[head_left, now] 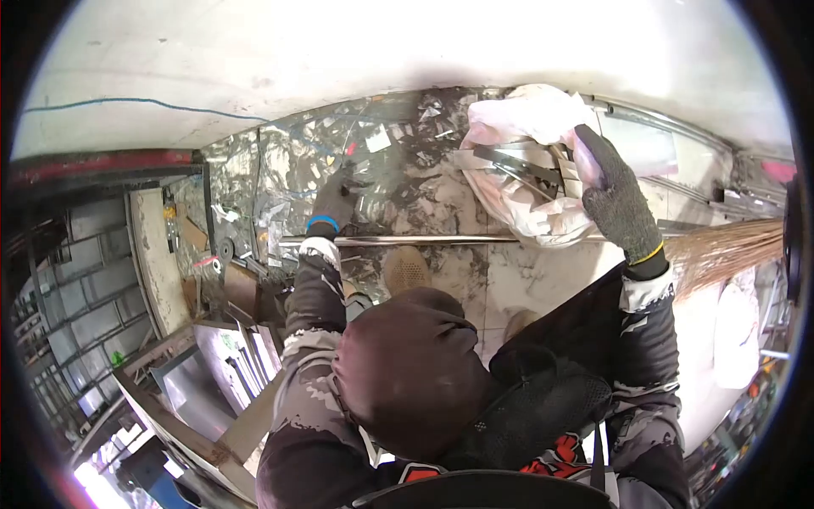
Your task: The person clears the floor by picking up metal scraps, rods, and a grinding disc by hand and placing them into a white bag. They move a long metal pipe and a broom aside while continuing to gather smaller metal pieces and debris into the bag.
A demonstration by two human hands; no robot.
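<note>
My right hand, in a dark grey knit glove with a yellow cuff edge, grips the rim of a white plastic bag between thumb and fingers. The bag's mouth gapes, and dark and light flat strips stick out of it. My left hand, in a similar glove with a blue cuff edge, reaches low over the littered floor. Its fingers look spread, though they blend with the dark ground. Paper scraps lie around it, among them a white square piece and a small red bit.
A long metal bar crosses the floor before my feet. A straw broom lies at the right. Metal profiles run along the white wall, with a blue cord at left. A wooden frame holding panels stands lower left.
</note>
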